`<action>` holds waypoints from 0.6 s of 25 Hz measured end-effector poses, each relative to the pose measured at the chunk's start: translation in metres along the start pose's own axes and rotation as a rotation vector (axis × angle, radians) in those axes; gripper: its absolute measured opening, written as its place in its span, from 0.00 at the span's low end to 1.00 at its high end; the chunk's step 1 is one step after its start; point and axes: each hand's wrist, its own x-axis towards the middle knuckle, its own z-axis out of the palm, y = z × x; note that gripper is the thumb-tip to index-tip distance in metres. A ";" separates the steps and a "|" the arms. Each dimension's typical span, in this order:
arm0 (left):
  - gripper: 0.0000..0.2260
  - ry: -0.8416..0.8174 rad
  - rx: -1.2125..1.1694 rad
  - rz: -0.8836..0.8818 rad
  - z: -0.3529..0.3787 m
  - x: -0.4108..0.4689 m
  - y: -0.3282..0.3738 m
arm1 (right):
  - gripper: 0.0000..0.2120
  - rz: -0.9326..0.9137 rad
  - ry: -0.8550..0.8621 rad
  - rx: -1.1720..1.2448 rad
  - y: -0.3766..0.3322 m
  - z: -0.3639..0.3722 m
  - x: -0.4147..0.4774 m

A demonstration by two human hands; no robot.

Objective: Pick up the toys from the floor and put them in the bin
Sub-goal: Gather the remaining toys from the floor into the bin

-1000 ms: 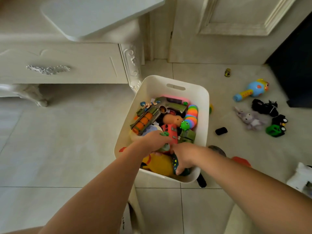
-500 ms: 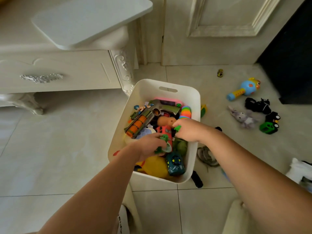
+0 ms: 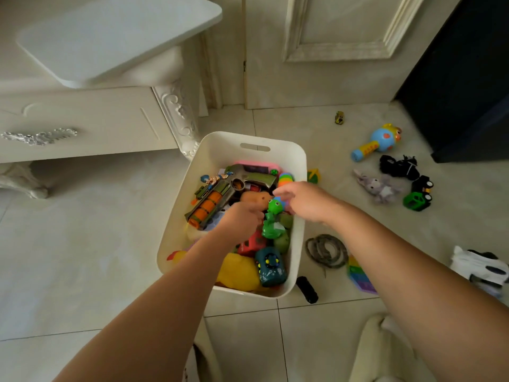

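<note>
Both hands are reaching into the white bin (image 3: 220, 150), close together. Left hand (image 3: 242, 220) is curling beside the green toy (image 3: 271, 227) in the bin, and right hand (image 3: 301, 201) is curling just above it; can't tell whether either is gripping. Blue rattle (image 3: 377, 142), grey plush (image 3: 377, 187) and green truck (image 3: 416, 201) are lying right of the bin.

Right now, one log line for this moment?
left hand: over bin, grip unclear | right hand: over bin, grip unclear | floor: grey plush, green truck unbinned
</note>
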 end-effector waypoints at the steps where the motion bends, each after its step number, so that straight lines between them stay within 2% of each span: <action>1: 0.17 0.073 -0.083 0.004 -0.005 -0.001 0.006 | 0.25 -0.001 0.068 0.125 -0.001 -0.004 0.003; 3: 0.19 0.133 -0.088 0.070 0.025 -0.008 0.045 | 0.22 0.013 0.293 0.375 0.025 -0.040 -0.026; 6: 0.16 0.205 -0.185 0.168 0.036 -0.009 0.066 | 0.19 0.057 0.446 0.578 0.039 -0.057 -0.027; 10: 0.13 0.050 -0.138 0.236 0.109 -0.003 0.082 | 0.16 0.323 0.502 0.731 0.116 -0.068 -0.038; 15: 0.12 -0.101 0.164 0.087 0.187 0.042 0.056 | 0.13 0.566 0.609 0.855 0.225 -0.063 -0.053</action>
